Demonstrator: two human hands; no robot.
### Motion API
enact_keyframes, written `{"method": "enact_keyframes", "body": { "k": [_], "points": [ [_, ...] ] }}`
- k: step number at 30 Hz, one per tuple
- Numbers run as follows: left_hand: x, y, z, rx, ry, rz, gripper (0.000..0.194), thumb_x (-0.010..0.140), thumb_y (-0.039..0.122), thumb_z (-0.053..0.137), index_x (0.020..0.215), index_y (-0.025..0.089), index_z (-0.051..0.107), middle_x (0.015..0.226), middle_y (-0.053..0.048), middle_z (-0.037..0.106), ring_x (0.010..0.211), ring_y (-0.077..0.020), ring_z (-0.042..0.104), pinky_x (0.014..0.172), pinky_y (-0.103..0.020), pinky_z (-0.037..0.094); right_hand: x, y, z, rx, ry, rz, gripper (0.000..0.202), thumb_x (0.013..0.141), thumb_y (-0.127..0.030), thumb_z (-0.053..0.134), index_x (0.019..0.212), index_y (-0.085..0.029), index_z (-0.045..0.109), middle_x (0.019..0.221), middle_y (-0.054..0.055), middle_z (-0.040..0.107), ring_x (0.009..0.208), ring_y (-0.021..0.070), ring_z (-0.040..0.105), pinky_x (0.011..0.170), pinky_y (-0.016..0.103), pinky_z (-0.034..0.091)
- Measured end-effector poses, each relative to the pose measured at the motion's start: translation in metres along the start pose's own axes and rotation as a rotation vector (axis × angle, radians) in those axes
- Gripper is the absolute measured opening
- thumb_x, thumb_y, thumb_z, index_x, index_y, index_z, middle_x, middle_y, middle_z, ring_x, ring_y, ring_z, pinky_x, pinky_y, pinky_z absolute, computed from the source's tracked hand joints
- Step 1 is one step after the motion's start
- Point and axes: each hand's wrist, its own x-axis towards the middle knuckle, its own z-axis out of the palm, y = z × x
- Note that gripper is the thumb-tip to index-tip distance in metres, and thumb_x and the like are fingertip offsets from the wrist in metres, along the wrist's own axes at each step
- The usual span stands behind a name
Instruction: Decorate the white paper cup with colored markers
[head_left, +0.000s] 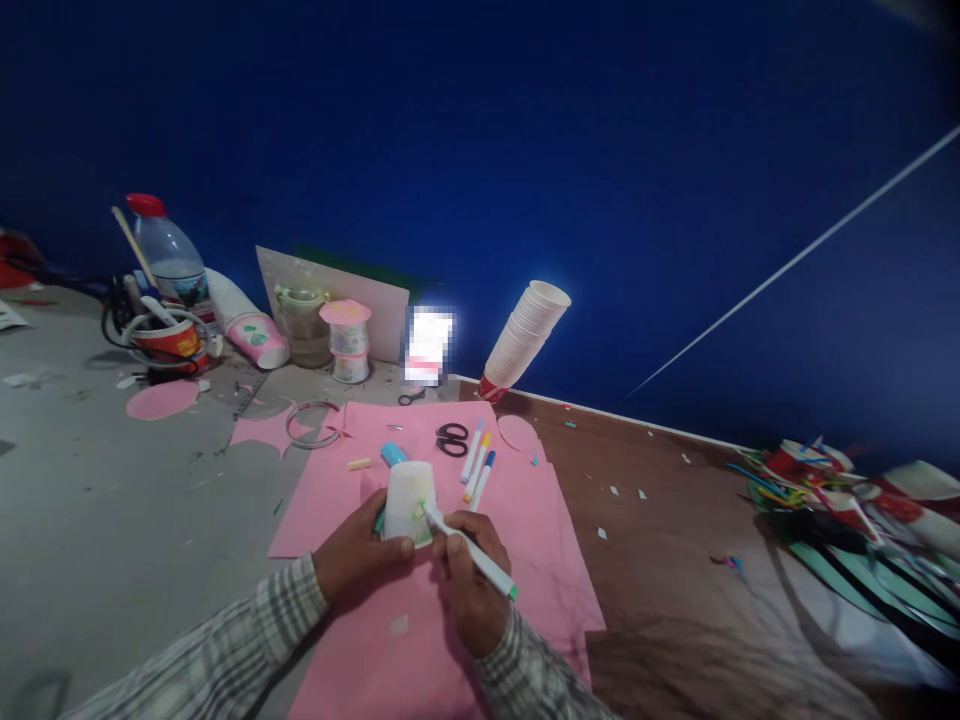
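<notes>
My left hand (365,548) grips an upside-down white paper cup (406,495) from the left, thumb across its lower side. Faint green and yellow drawing marks show on the cup's right side. In my right hand (474,575) is a white marker (484,565) with a green end, its tip at the drawing. Both hands are above pink paper sheets (525,560). Behind the cup lies a blue object (391,455), partly hidden. Several capped markers (478,470) and black-handled scissors (452,440) rest on the paper farther back.
A tall leaning stack of paper cups (526,340) stands by the blue wall. At the back left are a decorated cup piece (349,340), a glass jar (302,325), a plastic bottle (176,260) and a tape ring (313,425). Cups and strips (847,500) pile up at right.
</notes>
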Motion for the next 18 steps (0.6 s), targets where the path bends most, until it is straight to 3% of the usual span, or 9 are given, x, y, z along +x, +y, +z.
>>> {"method": "enact_keyframes", "body": {
  "k": [8, 18],
  "points": [
    [-0.0016, 0.0093, 0.0051, 0.067, 0.033, -0.005, 0.056, 0.043, 0.022, 0.075, 0.094, 0.014, 0.054, 0.066, -0.004, 0.060, 0.059, -0.0238, 0.051, 0.046, -0.034, 0.043, -0.0012, 0.0014, -0.0018, -0.035, -0.009, 0.003, 0.011, 0.080, -0.025, 0.053, 0.087, -0.021, 0.062, 0.053, -0.004, 0.059, 0.037, 0.0151, 0.049, 0.038, 0.023, 0.042],
    [-0.0015, 0.0006, 0.0004, 0.012, -0.007, -0.022, 0.057, 0.048, 0.019, 0.073, 0.100, 0.015, 0.050, 0.073, -0.006, 0.060, 0.062, -0.0247, 0.053, 0.051, -0.037, 0.045, -0.0026, 0.0004, -0.0020, -0.013, -0.011, 0.012, 0.010, 0.080, -0.023, 0.054, 0.086, -0.019, 0.061, 0.052, -0.004, 0.059, 0.037, 0.0152, 0.052, 0.037, 0.023, 0.044]
  ]
}}
